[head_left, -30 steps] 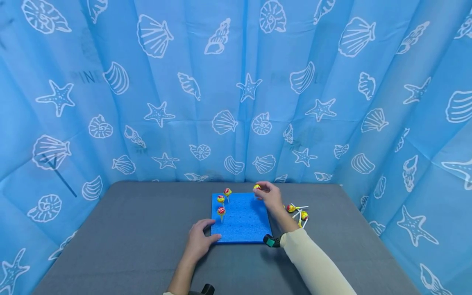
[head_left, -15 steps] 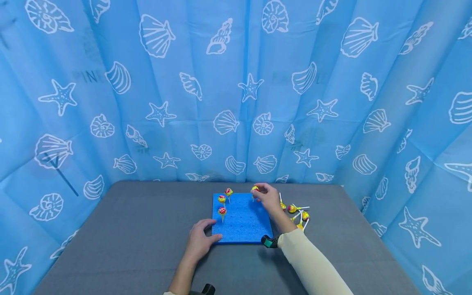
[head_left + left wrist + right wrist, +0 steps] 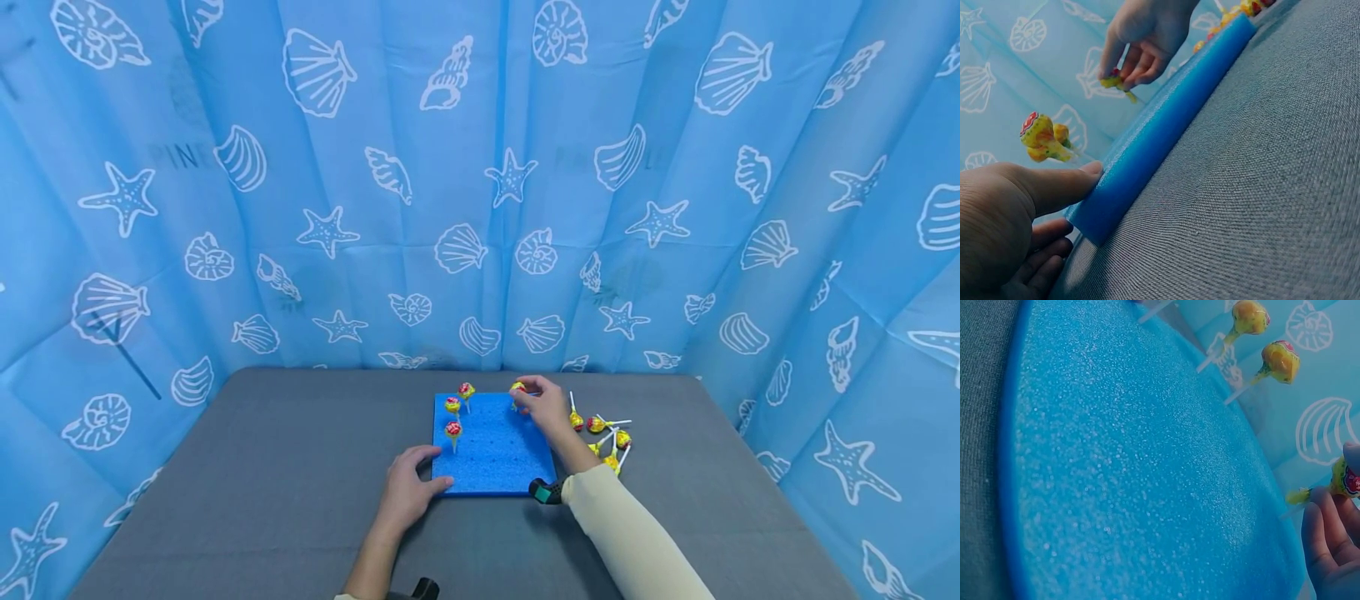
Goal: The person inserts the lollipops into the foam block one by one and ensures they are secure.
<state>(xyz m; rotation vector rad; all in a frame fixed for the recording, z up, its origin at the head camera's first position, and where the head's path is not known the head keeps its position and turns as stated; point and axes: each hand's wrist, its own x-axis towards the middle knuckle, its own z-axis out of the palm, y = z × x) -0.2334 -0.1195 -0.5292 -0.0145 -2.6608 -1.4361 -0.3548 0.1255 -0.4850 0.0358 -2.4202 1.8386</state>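
Note:
A square blue foam board [image 3: 495,462] lies flat on the grey table. Three lollipops stand upright in its left part, among them the front one [image 3: 453,429] and the back one [image 3: 466,390]. My left hand [image 3: 405,487] holds the board's near left corner, thumb [image 3: 1082,181] on the near edge and fingers along the left side. At the far right corner, my right hand [image 3: 546,406] pinches a yellow and red lollipop [image 3: 1342,481] by its wrapped head. Its stick points down at the board, close to the surface in the right wrist view.
Several loose lollipops [image 3: 596,424] lie on the grey table [image 3: 300,467] right of the board, white sticks pointing different ways. A blue curtain [image 3: 480,208] with white shell and starfish prints hangs behind and along the sides.
My right hand has shifted slightly left and lowered the lollipop toward the board. The left hand keeps its place at the corner. More of the loose lollipops now show beside the right forearm.

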